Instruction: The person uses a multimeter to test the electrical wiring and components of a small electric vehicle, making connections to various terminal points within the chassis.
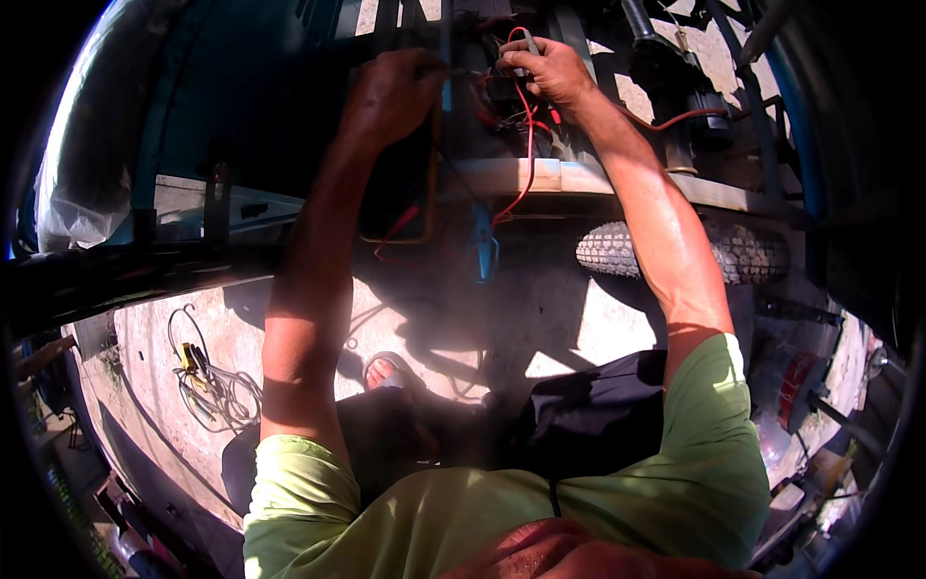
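My right hand (555,75) is closed in a pinch on a slim grey pen-like probe (531,42), close above a bundle of thin wires (492,116) in a vehicle frame. A red lead (530,159) runs down past the hand over the pale frame bar. Across from it, my left hand (394,89) is in shadow with its fingers closed at the left side of the wires; what they hold is too dark to make out. Below the bar hangs a blue-handled tool (484,243), apparently pliers. A red-handled piece (400,222) hangs to its left.
The pale frame bar (579,178) crosses in front of me. Under it on the right is a knobbly tyre (752,253). A coiled grey cable (227,391) lies on the concrete at the left. Clear plastic sheeting (87,193) covers something at far left.
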Available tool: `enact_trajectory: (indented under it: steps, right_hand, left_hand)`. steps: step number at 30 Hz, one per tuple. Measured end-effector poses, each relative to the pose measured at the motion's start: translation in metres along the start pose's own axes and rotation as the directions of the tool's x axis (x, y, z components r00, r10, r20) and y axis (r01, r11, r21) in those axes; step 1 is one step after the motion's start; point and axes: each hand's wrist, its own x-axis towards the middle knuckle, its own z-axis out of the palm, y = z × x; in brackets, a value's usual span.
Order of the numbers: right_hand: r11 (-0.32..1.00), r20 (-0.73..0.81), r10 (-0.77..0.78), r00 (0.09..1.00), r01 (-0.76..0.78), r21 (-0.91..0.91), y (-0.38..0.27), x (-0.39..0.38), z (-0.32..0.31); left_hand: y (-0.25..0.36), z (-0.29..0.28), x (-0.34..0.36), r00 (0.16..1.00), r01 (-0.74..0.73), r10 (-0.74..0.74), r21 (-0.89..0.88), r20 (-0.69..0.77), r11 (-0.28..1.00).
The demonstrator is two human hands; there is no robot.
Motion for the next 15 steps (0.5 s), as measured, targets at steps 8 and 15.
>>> enact_trajectory:
  steps: [8, 15]
  right_hand:
    - [0.684, 0.035, -0.334, 0.942, 0.267, -0.678, -0.021, -0.024, 0.034]
    - [0.836, -0.002, -0.105, 0.994, 0.087, -0.541, -0.038, -0.035, 0.033]
  left_hand:
    - [-0.003, 0.005, 0.001, 0.999, -0.035, 0.036, -0.033, 0.000, 0.999]
    - [-0.003, 0.009, 0.002, 0.999, 0.007, -0.011, -0.092, -0.047, 0.996]
